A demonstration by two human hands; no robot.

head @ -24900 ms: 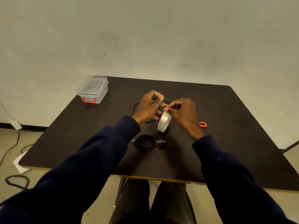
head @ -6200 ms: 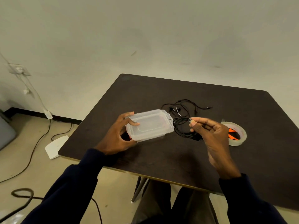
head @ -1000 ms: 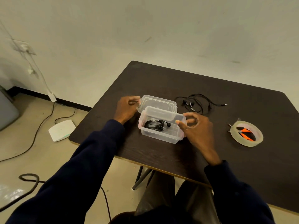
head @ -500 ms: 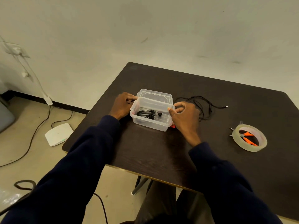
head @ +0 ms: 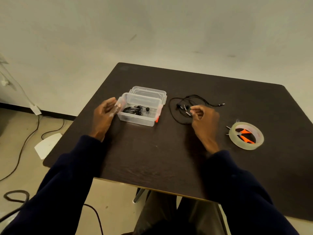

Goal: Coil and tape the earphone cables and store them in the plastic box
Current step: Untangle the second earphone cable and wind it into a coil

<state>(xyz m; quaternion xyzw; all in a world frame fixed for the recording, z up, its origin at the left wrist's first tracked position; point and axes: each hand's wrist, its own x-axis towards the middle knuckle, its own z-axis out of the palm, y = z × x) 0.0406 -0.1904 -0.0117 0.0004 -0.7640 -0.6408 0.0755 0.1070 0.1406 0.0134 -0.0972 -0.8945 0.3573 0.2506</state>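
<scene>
A clear plastic box [head: 136, 119] stands open on the dark table [head: 152, 155]. A coiled black earphone [head: 133, 110] lies inside it. The box's lid [head: 147, 91] lies right behind it. To the box's right lies a loose, tangled black earphone cable [head: 179, 106]. My left hand [head: 105, 114] hovers at the box's left end with relaxed fingers, holding nothing. My right hand [head: 204, 121] is at the loose cable's right side, its fingers loosely curled and its fingertips just at the wire. I see no grip on the wire.
A roll of clear tape [head: 246, 145] lies flat at the right, with small orange-handled scissors [head: 243, 135] inside its ring. Cables [head: 20, 150] and a white device [head: 47, 145] lie on the floor to the left. A wall rises behind the table.
Both hands have let go of the box. My right hand has moved right to the loose cable. My left hand has pulled back a little from the box's left end.
</scene>
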